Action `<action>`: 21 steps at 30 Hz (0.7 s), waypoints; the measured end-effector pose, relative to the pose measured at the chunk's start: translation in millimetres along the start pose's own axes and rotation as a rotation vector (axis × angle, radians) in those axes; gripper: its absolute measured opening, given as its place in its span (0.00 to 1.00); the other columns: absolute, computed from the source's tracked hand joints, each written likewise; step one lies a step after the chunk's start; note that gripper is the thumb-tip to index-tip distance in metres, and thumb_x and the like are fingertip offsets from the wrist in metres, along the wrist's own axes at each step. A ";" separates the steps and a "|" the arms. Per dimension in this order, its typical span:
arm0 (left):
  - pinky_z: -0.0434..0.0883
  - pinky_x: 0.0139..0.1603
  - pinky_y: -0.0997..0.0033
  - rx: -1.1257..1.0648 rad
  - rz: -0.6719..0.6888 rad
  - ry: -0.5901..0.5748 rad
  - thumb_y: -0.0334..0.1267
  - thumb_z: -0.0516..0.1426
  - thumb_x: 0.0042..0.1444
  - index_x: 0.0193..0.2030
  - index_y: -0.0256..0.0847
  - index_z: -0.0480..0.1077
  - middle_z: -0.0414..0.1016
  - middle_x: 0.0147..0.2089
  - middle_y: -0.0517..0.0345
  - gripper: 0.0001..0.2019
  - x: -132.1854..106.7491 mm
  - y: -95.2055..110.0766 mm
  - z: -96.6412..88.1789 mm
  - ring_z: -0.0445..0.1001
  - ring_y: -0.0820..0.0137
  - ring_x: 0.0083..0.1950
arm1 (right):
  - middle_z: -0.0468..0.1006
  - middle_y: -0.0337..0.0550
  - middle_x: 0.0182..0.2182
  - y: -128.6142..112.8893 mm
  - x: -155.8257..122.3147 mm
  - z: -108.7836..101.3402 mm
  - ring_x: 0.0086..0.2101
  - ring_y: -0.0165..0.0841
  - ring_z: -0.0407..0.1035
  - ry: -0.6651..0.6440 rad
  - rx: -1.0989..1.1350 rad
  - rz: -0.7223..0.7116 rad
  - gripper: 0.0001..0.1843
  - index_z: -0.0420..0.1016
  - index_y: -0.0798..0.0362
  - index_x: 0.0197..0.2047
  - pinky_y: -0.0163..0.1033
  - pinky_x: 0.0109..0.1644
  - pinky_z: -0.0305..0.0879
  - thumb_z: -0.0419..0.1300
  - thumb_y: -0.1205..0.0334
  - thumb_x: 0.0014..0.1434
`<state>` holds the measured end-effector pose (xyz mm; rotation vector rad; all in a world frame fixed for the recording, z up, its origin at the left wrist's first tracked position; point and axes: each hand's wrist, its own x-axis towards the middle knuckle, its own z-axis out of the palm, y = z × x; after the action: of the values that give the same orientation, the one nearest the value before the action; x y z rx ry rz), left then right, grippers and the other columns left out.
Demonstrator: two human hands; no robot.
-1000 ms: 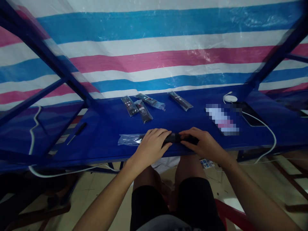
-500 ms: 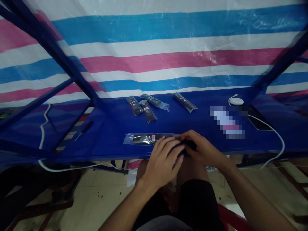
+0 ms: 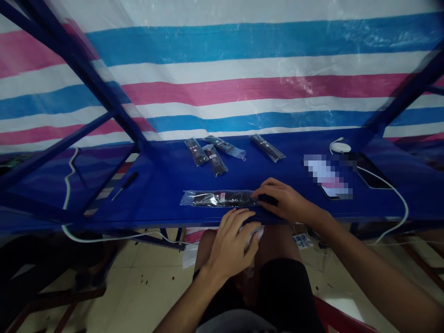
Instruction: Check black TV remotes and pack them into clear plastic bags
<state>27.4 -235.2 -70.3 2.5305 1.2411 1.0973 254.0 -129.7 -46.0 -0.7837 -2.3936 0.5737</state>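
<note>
A dark remote control in a clear plastic bag (image 3: 208, 199) lies lengthwise near the front edge of the blue table. At its right end, my right hand (image 3: 289, 202) pinches the bag between thumb and fingers. My left hand (image 3: 232, 245) is in front of the edge, just below the bag, with fingers curled around a crumpled whitish piece of plastic (image 3: 254, 230). Much of that plastic is hidden by the fingers. Farther back are several more bagged remote controls (image 3: 196, 151), three grouped at the left and one bagged remote (image 3: 268, 148) alone toward the right.
To the right lie a phone with a blurred-out screen (image 3: 333, 182), a dark tablet-like device (image 3: 373, 172) and a white round gadget (image 3: 340, 147) with a cable. A screwdriver (image 3: 125, 185) rests at the left. Blue frame bars (image 3: 86, 78) rise on both sides, before a striped sheet (image 3: 243, 88).
My left hand has drawn down and away from the bagged remote, with crumpled plastic now showing in it. My right hand has shifted slightly and uncovers the bag's right end.
</note>
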 end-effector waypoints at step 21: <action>0.69 0.64 0.48 0.147 -0.142 0.250 0.33 0.61 0.66 0.66 0.42 0.66 0.73 0.61 0.45 0.22 27.8 -17.2 -12.3 0.70 0.55 0.62 | 0.81 0.45 0.44 -16.4 36.6 -3.1 0.45 0.38 0.75 0.185 0.054 -0.153 0.11 0.73 0.48 0.54 0.45 0.51 0.73 0.61 0.64 0.68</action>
<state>19.5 -206.2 -52.6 2.4150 1.5919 1.3666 224.5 -117.8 -21.4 -0.5971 -2.2346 0.4800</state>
